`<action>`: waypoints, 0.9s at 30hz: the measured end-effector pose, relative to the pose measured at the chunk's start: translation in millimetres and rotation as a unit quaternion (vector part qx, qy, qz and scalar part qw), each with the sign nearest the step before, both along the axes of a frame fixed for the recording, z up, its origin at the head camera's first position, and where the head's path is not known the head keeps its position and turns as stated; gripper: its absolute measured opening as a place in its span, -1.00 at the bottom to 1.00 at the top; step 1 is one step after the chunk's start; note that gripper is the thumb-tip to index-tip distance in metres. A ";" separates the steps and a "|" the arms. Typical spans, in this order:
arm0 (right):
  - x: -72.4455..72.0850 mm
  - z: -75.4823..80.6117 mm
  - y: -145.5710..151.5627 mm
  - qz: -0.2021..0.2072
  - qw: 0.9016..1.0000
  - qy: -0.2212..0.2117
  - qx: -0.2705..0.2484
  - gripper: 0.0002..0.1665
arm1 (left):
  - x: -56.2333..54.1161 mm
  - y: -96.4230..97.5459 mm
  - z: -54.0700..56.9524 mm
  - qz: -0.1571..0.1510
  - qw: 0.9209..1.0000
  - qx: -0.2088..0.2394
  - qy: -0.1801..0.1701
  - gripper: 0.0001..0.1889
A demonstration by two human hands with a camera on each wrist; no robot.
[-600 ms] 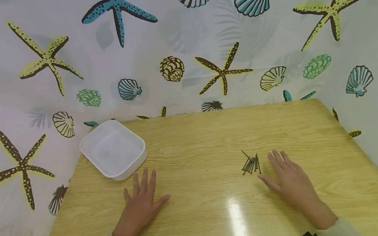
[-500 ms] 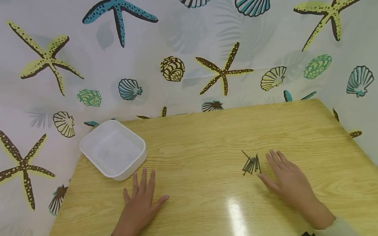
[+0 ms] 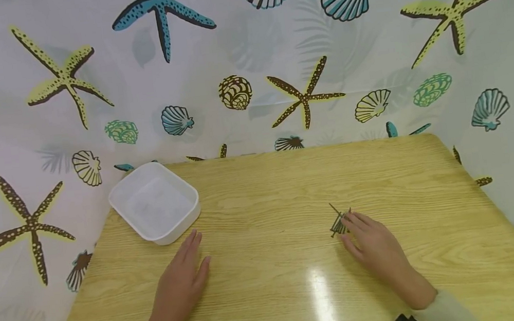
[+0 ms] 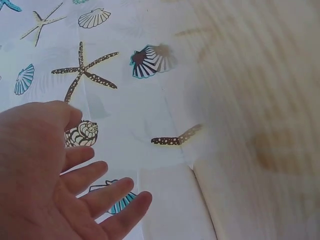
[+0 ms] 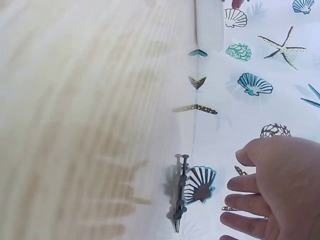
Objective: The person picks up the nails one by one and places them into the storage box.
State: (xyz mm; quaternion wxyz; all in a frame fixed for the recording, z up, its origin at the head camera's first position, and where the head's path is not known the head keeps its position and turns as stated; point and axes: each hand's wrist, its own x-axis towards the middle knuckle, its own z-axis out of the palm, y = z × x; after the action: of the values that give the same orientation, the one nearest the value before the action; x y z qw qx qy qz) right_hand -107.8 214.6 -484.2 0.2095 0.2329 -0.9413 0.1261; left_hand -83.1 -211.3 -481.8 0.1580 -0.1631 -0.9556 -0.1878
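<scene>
A small heap of dark metal nails [image 3: 337,224] lies on the wooden table right of the middle. My right hand [image 3: 379,249] hovers over the heap's right side, its fingertips overlapping some of the nails in the head view. In the right wrist view the fingers [image 5: 245,202] are loosely bent and apart from the nails [image 5: 181,195], with nothing between them. My left hand [image 3: 176,287] is just in front of a white rectangular plastic box [image 3: 177,227]. Its fingers are extended and hold nothing; the left wrist view shows them spread beside the box [image 4: 175,205].
The wooden table [image 3: 260,191] reaches back to a cloth [image 3: 245,42] printed with starfish and shells, which also hangs at both sides. The box stands at the table's back left corner, its inside visible from above. A bright light reflection lies near the front.
My right hand has moved left, from beside the nails to over them. The left hand has shifted slightly left, and its spread fingers have come together. Nails and box stay put.
</scene>
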 end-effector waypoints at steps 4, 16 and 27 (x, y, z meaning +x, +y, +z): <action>-2.5 -2.5 -9.3 0.019 1.000 0.013 -0.005 -0.56 | -0.3 -2.5 3.5 -0.001 0.999 0.008 0.049 -0.46; -6.2 -7.3 -32.5 0.044 0.999 0.010 -0.013 -0.66 | -0.4 -17.7 5.2 0.032 0.996 0.015 0.086 -0.51; -7.3 -7.2 -55.2 0.074 0.997 0.001 -0.034 -0.71 | -0.6 -35.6 4.0 0.059 0.992 0.018 0.107 -0.54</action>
State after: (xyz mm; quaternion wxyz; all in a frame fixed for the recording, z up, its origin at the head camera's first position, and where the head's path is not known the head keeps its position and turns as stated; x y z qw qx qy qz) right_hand -115.1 159.4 -491.4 0.2079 0.2949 -0.9165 0.1727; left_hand -83.7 -246.9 -477.8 0.2727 -0.1227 -0.9377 -0.1772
